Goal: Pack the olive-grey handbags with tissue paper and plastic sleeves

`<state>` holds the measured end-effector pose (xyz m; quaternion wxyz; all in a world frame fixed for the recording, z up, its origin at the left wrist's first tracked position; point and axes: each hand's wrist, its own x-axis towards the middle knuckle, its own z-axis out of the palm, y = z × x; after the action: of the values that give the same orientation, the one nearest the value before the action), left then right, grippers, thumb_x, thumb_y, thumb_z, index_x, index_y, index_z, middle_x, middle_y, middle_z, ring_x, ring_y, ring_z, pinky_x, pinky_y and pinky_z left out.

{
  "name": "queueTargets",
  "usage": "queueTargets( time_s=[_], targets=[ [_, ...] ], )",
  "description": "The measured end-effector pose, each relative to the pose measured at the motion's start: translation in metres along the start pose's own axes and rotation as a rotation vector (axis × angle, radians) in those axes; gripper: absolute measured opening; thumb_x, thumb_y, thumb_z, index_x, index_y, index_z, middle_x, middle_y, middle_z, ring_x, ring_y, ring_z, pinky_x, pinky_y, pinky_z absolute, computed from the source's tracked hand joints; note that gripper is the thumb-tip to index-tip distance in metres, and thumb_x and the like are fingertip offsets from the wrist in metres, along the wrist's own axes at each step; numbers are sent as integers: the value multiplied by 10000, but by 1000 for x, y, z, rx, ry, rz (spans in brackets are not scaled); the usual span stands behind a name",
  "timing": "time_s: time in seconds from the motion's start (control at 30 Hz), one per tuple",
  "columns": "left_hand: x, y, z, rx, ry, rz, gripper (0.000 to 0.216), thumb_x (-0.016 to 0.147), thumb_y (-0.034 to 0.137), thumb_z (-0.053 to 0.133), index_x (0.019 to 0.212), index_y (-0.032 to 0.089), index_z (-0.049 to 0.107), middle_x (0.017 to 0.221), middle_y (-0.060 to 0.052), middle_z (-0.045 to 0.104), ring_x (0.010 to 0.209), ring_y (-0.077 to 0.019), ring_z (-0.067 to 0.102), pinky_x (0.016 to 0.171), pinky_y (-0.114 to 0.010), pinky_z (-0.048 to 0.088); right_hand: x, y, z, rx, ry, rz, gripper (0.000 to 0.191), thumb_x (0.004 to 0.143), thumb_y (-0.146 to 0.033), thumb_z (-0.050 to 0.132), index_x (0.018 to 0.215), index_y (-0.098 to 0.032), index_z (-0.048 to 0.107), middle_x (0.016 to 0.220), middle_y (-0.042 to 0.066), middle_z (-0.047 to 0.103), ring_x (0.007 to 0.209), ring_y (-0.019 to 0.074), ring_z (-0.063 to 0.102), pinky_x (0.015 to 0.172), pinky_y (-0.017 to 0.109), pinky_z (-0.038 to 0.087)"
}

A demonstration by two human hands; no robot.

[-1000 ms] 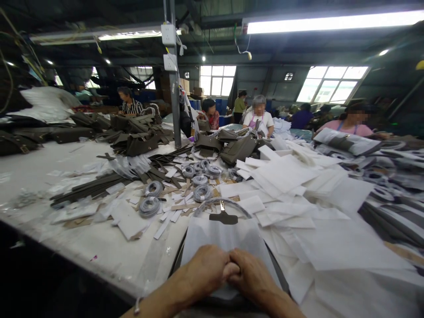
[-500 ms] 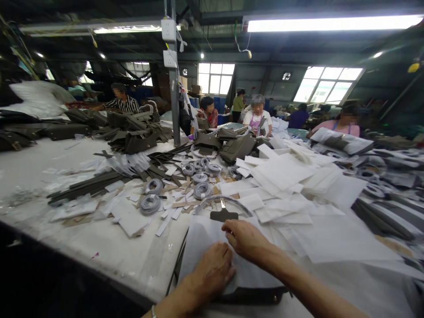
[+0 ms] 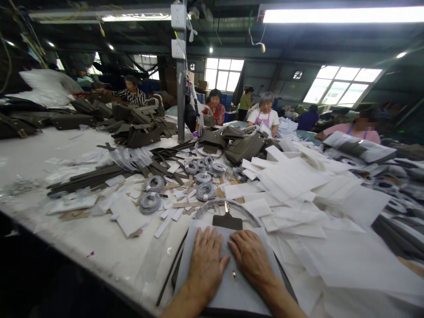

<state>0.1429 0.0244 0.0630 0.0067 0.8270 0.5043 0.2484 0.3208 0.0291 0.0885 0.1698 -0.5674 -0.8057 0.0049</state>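
A dark olive handbag (image 3: 177, 269) lies flat before me at the table's front edge, mostly covered by a white sheet (image 3: 228, 304). My left hand (image 3: 207, 260) rests on the sheet's left half, fingers stretched out. My right hand (image 3: 250, 256) lies on the right half, fingers extended and slightly bent. Between my hands a small metal clasp (image 3: 234, 274) shows through the sheet. Beyond the sheet's far edge, a dark tab with a metal buckle (image 3: 227, 221) sticks out inside the wrapped, arched handle (image 3: 207, 205).
White sheets (image 3: 294, 172) lie heaped to the right. Coiled wrapped handles (image 3: 150, 202), dark straps (image 3: 89, 179) and paper scraps spread ahead. Dark bags (image 3: 142, 128) are piled by a grey post (image 3: 180, 97). Several people work farther back.
Both hands have spread flat on the sheet, the left moving forward and its fingers straightening. The metal clasp now shows between them. The view has shifted slightly.
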Motion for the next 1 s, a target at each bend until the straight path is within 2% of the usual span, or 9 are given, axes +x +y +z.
queueTargets(
  time_s=[0.1, 0.2, 0.37, 0.53, 0.7, 0.77, 0.87, 0.93, 1.0],
  targets=[
    [2, 1, -2, 7, -58, -43, 485, 891, 458, 643, 1281, 171, 603, 1357, -129, 602, 1283, -335, 522, 1127, -593, 357, 0, -1, -2, -4, -52, 31, 137, 993, -303, 539, 993, -224, 651, 959, 48, 673, 946, 240, 577, 857, 368, 363],
    [5, 4, -10, -18, -104, -92, 398, 898, 378, 659, 1232, 165, 617, 1232, -106, 662, 1171, -294, 584, 1097, -547, 392, 0, -2, -4, 7, -79, 56, 205, 1006, -357, 519, 901, -231, 641, 901, 31, 675, 888, 230, 579, 815, 361, 339],
    [11, 6, -18, -18, -138, -125, 160, 920, 335, 631, 956, 180, 650, 946, -57, 666, 954, -271, 604, 957, -517, 456, 4, 0, -2, -53, -102, 100, 329, 1023, -442, 461, 827, -223, 608, 842, 37, 679, 834, 236, 591, 769, 366, 302],
    [16, 4, -12, 32, -76, -126, 155, 921, 336, 628, 901, 183, 633, 909, -55, 646, 917, -276, 582, 917, -510, 451, 7, 2, 1, -82, -175, 141, 426, 1043, -475, 374, 806, -218, 619, 806, 50, 702, 797, 246, 636, 728, 366, 301],
    [17, 4, -13, 20, -92, -140, 122, 925, 303, 612, 877, 194, 633, 885, -45, 636, 890, -278, 576, 855, -490, 467, 10, 2, -1, -50, -191, 183, 481, 1062, -446, 319, 767, -227, 629, 804, 51, 734, 773, 222, 671, 719, 351, 329],
    [16, 3, -15, 22, -69, -149, 101, 903, 291, 644, 907, 190, 641, 944, -55, 642, 962, -289, 571, 896, -497, 458, 11, 2, 1, -66, -186, 217, 500, 1067, -436, 293, 766, -228, 635, 802, 59, 741, 764, 226, 684, 702, 350, 338],
    [15, 0, -16, 53, 0, -152, 107, 894, 293, 655, 928, 192, 648, 981, -55, 649, 1044, -290, 559, 1038, -555, 369, 13, 4, 3, -118, -191, 259, 478, 1065, -430, 301, 800, -224, 641, 795, 78, 745, 742, 249, 700, 659, 349, 346],
    [17, -2, -16, 66, 21, -151, 106, 915, 301, 626, 887, 201, 647, 909, -36, 650, 974, -268, 579, 1062, -571, 338, 15, 5, 5, -140, -194, 284, 438, 1059, -425, 321, 831, -225, 637, 771, 83, 741, 727, 260, 707, 632, 344, 349],
    [19, -3, -15, 68, 18, -148, 132, 930, 300, 601, 852, 203, 644, 849, -28, 649, 899, -255, 588, 1034, -562, 363, 16, 6, 5, -139, -195, 329, 413, 1050, -449, 331, 854, -231, 622, 738, 81, 734, 710, 266, 709, 608, 336, 357]
  ],
)
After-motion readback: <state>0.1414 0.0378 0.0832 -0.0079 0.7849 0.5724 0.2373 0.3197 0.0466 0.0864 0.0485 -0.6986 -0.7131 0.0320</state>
